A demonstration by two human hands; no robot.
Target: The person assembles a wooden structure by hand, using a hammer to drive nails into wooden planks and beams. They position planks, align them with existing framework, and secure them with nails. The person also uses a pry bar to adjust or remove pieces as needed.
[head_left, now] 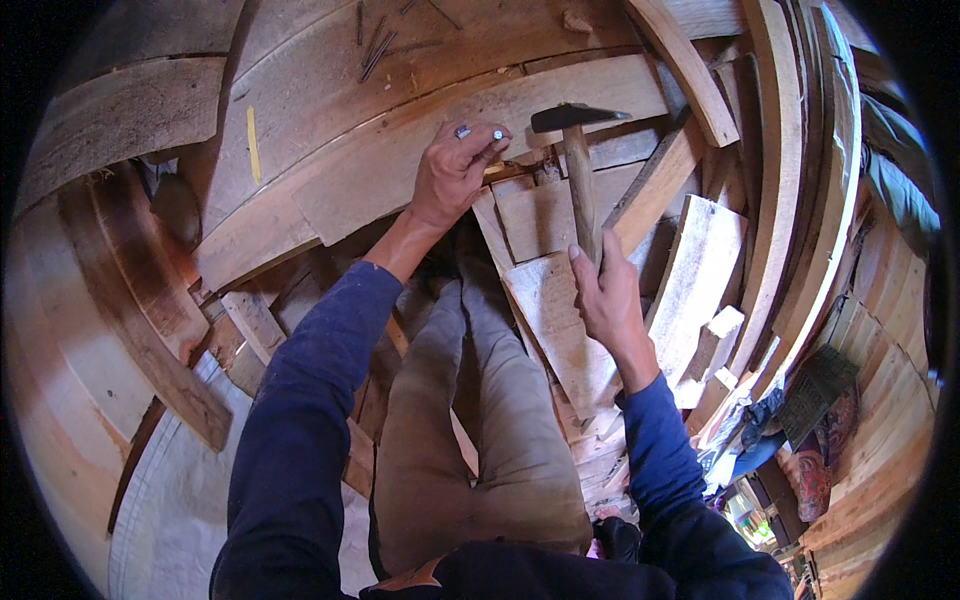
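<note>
My right hand is wrapped round the wooden handle of a hammer. The hammer's dark metal head is up, over the boards and to the right of my left hand. My left hand pinches a nail between thumb and fingers; only its bright round head shows, and the shank is hidden. A ring sits on one finger of that hand. Behind it runs a long curved plank, with the pinching fingers close to its near edge. Whether the nail touches wood I cannot tell.
Several long nails lie loose on the wide board beyond. A yellow strip is on the planks at left. Short board offcuts and long curved timbers crowd the right. A white sheet spreads at lower left.
</note>
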